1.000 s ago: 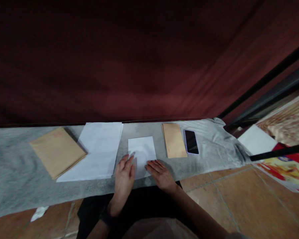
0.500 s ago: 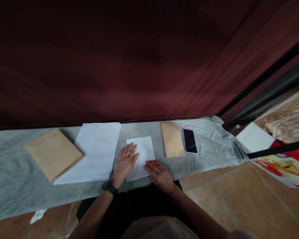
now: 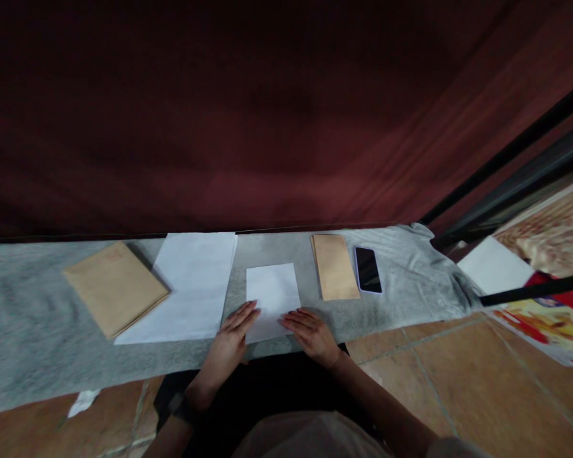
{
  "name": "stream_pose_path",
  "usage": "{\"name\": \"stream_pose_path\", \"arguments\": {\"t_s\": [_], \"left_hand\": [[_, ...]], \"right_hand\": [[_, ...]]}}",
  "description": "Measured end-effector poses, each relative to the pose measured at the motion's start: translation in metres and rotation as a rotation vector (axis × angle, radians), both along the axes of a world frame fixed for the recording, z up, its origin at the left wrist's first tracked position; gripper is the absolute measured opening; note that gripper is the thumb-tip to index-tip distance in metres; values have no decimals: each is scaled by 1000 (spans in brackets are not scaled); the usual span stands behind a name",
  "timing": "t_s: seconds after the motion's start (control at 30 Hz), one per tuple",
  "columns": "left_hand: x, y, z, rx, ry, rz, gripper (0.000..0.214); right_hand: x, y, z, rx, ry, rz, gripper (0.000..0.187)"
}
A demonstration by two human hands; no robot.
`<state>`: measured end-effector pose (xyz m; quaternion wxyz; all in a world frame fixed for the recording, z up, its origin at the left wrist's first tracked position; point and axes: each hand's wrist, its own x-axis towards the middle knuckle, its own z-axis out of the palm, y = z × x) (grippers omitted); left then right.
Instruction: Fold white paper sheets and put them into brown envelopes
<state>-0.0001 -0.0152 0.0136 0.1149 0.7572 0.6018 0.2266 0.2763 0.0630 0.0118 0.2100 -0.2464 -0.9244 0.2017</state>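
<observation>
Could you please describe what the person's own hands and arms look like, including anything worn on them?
The left hand and right hand are ungloved, the forearms bare. A dark band, perhaps a watch, circles the left wrist; none shows on the right. A greyish sleeve edge shows on the right arm.

Dim overall; the red curtain (image 3: 286, 152) darkens nearly to black at twelve o'clock. The white sheet (image 3: 273, 286), at six, looks bright. The brown packet (image 3: 114, 289) throws shadow toward its two o'clock. Wide-angle stretching skews the printed packaging (image 3: 551, 323) near four.
</observation>
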Motion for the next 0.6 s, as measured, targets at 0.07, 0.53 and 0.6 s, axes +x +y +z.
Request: {"name": "stream_pose_path", "arguments": {"t_s": [0.07, 0.53, 0.6], "left_hand": [[-3, 3, -1, 11, 20, -24, 77], [-15, -14, 3, 232, 150, -221, 67], [-17, -12, 3, 267, 198, -248, 65]], "right_hand": [[4, 3, 1, -17, -4, 0, 49], [18, 10, -3, -119, -39, -57, 41], [17, 9, -7, -94, -71, -60, 40]]}}
